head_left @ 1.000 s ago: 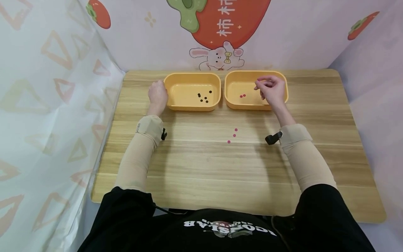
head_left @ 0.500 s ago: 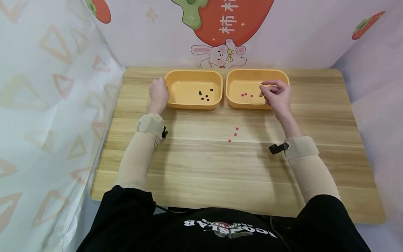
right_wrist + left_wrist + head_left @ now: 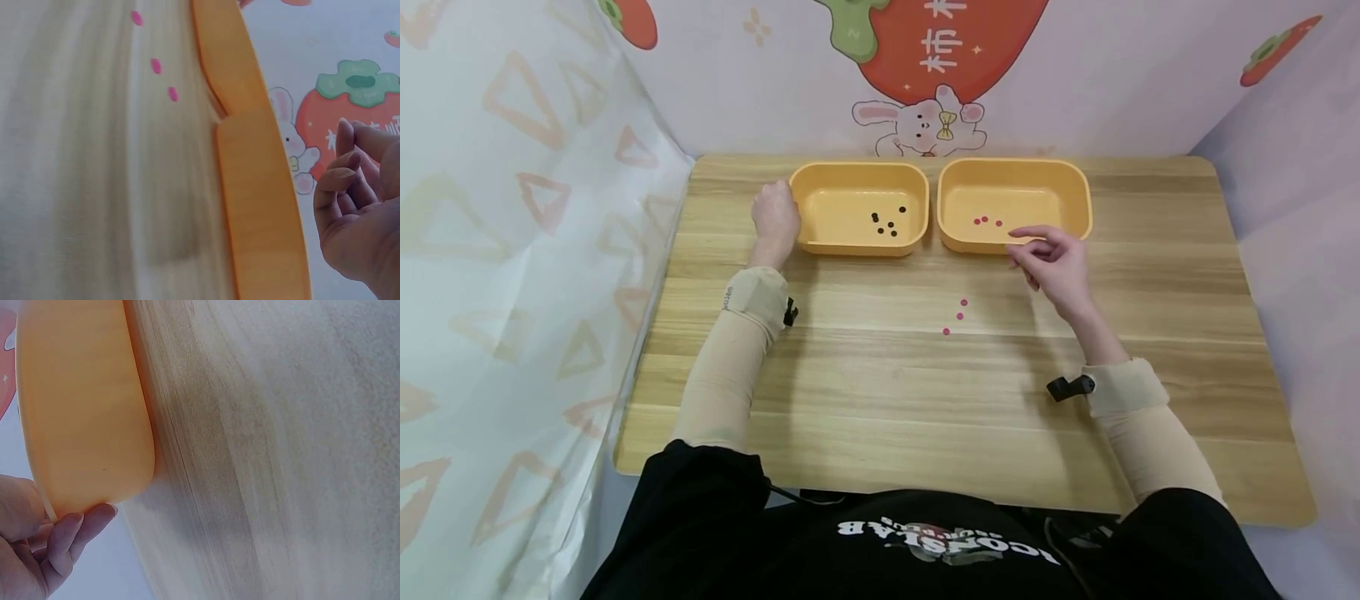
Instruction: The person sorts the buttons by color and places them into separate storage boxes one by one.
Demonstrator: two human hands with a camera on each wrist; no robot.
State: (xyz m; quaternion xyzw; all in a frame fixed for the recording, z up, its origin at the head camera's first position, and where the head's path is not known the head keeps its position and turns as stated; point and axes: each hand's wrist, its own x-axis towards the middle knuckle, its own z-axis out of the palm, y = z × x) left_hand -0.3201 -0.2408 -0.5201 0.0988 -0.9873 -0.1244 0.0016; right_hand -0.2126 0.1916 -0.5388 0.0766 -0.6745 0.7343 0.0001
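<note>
Two yellow plastic boxes stand side by side at the back of the table. My left hand (image 3: 775,218) grips the end wall of the left box (image 3: 831,208); in the left wrist view the fingers (image 3: 65,534) are bent at its rim. Several small black discs (image 3: 891,224) lie inside that box. In the right box (image 3: 1048,200) are three small pink discs (image 3: 985,219). My right hand (image 3: 1060,271) hovers over that box's front rim, fingers loosely bent, nothing visible between them. Three more pink discs (image 3: 960,317) lie in a slanting row on the table.
The light wooden table (image 3: 880,400) reaches toward the body. Behind it rises a wall covering with a rabbit (image 3: 925,125) and a big red fruit print. A patterned white curtain (image 3: 535,275) hangs at the left. A small black camera (image 3: 1070,387) is strapped to the right wrist.
A third pink disc has appeared in the right box. My right hand has drawn back from over the box toward the body. The left hand keeps its hold.
</note>
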